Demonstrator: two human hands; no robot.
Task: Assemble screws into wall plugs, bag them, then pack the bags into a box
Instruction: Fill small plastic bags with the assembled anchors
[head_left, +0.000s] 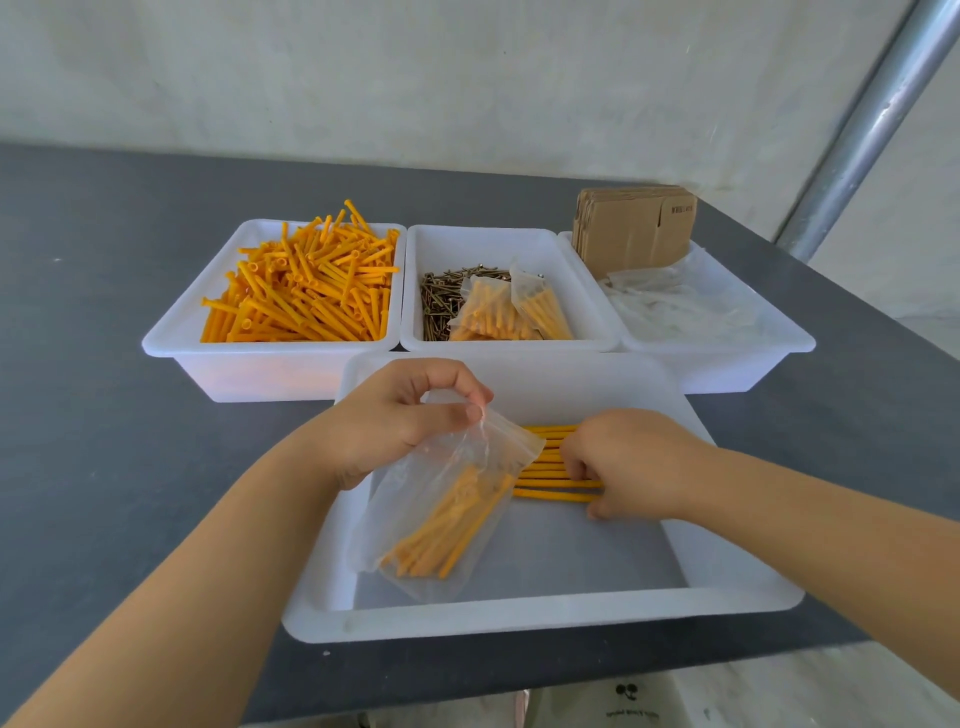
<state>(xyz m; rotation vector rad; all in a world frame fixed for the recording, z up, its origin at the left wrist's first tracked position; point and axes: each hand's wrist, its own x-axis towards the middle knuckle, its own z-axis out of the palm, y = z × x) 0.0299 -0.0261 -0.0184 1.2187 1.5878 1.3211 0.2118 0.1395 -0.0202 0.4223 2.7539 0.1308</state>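
Observation:
My left hand (400, 415) pinches the top edge of a clear plastic bag (441, 509) that hangs into the near white tray (519, 613); several orange wall plugs lie inside the bag. To its right, a row of orange plugs (545, 467) lies flat on the tray floor. My right hand (628, 462) is on the right end of that row, fingers curled over the plugs. Whether the plugs hold screws cannot be seen.
Behind stand three white bins: the left bin (176, 343) is full of loose orange plugs, the middle bin (509, 343) holds screws and two filled bags, the right bin (727, 348) holds empty clear bags and flat cardboard boxes (634, 228). A metal pole (862, 130) slants at right.

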